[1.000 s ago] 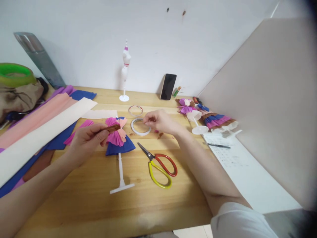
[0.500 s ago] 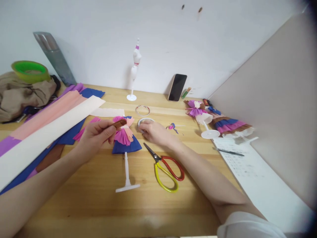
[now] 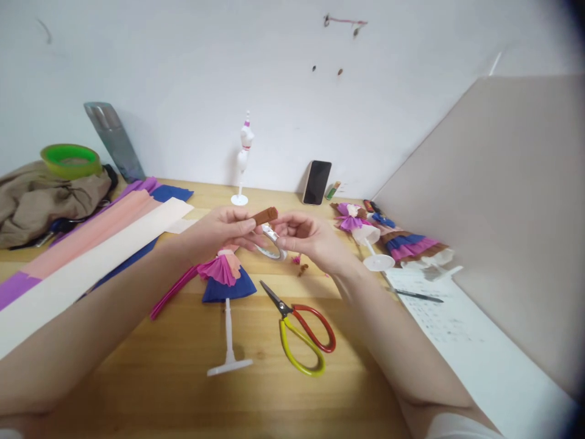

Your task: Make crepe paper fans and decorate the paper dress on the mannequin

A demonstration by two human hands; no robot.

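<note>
the left forearm (image 3: pixel 123 311) is stretched in from the lower left, and by the left hand (image 3: pixel 231 227) a folded strip of brown crepe paper (image 3: pixel 265 216) is pinched between thumb and fingers, its free end pointed to the right. the right forearm (image 3: pixel 379 323) is angled in from the lower right, with the wrist bent inward; by the right hand (image 3: pixel 306 235) a roll of white tape (image 3: pixel 274 254) is gripped at its edge, fingers curled narrow. the roll is held tilted above the bench (image 3: pixel 159 366), just below the brown strip; whether it is touched by the left fingers cannot be told. near the hands, a miniature dress form (image 3: pixel 231 289) is seen in a blue skirt and pink ruffle, with scissors (image 3: pixel 283 309) laid opened to its right.
</note>
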